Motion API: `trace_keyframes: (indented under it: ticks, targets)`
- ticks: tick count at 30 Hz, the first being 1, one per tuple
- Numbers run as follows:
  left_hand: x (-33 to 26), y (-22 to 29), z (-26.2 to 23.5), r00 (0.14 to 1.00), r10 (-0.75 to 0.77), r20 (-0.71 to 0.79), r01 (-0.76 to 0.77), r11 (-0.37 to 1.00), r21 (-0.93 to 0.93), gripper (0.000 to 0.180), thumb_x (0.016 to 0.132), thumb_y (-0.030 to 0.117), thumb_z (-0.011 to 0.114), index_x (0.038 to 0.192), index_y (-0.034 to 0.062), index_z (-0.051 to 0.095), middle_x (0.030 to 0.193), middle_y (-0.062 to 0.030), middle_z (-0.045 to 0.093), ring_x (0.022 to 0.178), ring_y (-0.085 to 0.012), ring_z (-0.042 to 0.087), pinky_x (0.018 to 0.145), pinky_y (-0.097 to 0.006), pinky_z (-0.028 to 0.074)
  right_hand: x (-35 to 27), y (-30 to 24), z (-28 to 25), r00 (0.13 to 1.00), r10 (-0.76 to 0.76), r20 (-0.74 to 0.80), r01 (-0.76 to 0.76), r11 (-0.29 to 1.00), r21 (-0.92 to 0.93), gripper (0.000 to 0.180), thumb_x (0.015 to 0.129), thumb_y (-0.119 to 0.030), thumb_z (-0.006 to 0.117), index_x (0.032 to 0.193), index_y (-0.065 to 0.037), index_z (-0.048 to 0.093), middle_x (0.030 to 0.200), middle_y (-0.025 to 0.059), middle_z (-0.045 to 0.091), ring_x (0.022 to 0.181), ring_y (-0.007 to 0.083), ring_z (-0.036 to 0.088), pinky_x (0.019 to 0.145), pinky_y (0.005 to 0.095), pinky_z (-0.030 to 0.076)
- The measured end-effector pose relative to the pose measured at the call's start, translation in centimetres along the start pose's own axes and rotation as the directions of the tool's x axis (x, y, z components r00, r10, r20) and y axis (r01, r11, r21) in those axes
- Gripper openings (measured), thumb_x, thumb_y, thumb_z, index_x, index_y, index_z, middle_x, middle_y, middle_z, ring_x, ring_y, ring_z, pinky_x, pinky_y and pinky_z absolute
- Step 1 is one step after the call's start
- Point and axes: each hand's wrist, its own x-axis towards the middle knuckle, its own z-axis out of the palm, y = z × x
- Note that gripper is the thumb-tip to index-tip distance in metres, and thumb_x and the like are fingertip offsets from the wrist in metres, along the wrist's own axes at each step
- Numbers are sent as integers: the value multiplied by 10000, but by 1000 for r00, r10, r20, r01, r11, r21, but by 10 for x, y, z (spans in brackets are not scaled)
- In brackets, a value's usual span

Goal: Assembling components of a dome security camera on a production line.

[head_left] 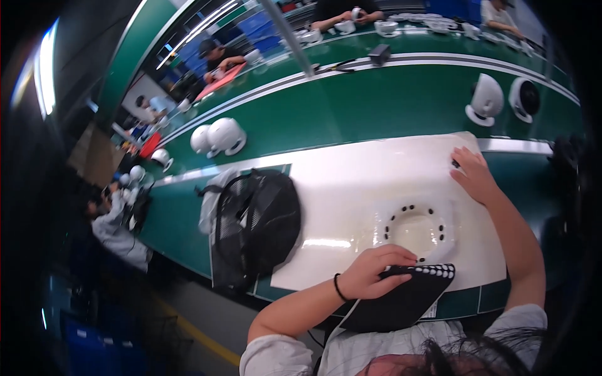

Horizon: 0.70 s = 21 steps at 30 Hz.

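My left hand [376, 271], with a black band round its wrist, grips a black sheet [398, 304] at its upper edge, where rows of white round spots show. The sheet tilts over the table's near edge. Just beyond it lies a translucent white ring [447, 216] with several small black pads spaced around it. My right hand [474, 175] is at the far right of the white mat [338, 188]. Between its thumb and forefinger is a small black piece [456, 163], seemingly a pad like those on the ring.
A black mesh bag [266, 219] with clear plastic lies left of the mat. Round white devices [226, 135] stand on the green conveyor [351, 113] beyond, with more white devices [486, 100] at its right. Several people work across the line and at the left.
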Motion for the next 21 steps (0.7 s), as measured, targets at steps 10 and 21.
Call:
trace_keyframes:
  ticks: [10, 21]
  targets:
    - [-21, 18, -4, 986, -56, -155, 54, 998, -17, 167, 723, 30, 632, 882, 12, 585, 964, -124, 596, 893, -242, 580, 769, -313, 449, -33, -16, -14, 1000, -13, 22, 11, 996, 91, 424, 829, -252, 530, 1203, -67, 458, 1328, 114, 375, 1289, 248, 247, 1057, 419, 110]
    - [-2, -7, 1, 840, -429, -332, 338, 892, -299, 175, 806, 78, 588, 962, 3, 562, 882, -35, 580, 805, -93, 530, 741, -228, 427, -20, 16, -3, 999, -13, -41, 15, 997, 70, 401, 822, -309, 529, 1154, -88, 486, 1289, 94, 417, 1266, 248, 286, 1040, 435, 134]
